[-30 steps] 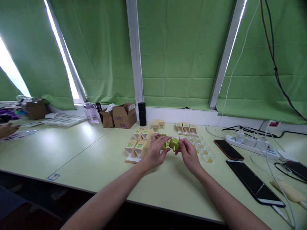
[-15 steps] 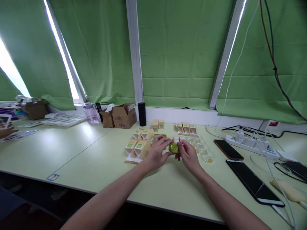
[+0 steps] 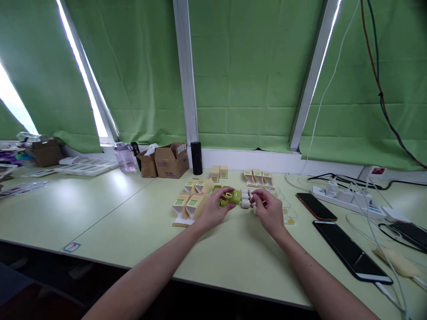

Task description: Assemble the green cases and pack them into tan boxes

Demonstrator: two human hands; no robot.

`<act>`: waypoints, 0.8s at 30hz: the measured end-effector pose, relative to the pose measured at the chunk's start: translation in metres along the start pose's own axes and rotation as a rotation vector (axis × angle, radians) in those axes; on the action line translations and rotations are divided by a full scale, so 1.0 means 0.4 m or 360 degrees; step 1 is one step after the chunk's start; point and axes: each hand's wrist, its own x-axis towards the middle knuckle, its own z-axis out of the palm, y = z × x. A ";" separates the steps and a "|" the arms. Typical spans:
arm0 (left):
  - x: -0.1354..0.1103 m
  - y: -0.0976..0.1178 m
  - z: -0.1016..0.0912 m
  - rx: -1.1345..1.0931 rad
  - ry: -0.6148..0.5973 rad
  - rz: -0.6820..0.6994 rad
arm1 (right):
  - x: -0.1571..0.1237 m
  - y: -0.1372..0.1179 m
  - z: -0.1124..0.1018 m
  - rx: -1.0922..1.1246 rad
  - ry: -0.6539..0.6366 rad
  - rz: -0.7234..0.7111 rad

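A small green piece with a pale loop on it (image 3: 230, 196) sits between the thumb and fingers of my left hand (image 3: 215, 209). It is too small to name its kind. My right hand (image 3: 271, 212) has its fingers pinched together beside a cluster of small white blocks (image 3: 245, 198). Whatever is in that pinch is hidden. Clear plastic cups with yellow centres (image 3: 289, 216) lie beyond and to the right of my right hand. Left of my left hand stand open cardboard cartons with green labels (image 3: 187, 208).
Small closed boxes (image 3: 219, 172) and a row of open cartons (image 3: 259, 178) stand toward the wall. A black cylinder (image 3: 196, 158), brown cardboard boxes (image 3: 172, 162) and a bottle (image 3: 124, 156) line the back. Phones (image 3: 352, 251), cables and a power strip (image 3: 350, 202) lie on the right.
My right hand has let go of the green piece and moved slightly right, to the white blocks. The green piece stays with my left hand, now slightly farther left.
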 end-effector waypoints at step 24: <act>0.020 -0.014 -0.015 -0.0908 0.0055 -0.0217 | 0.012 0.001 -0.045 -0.1624 -0.0508 -0.0314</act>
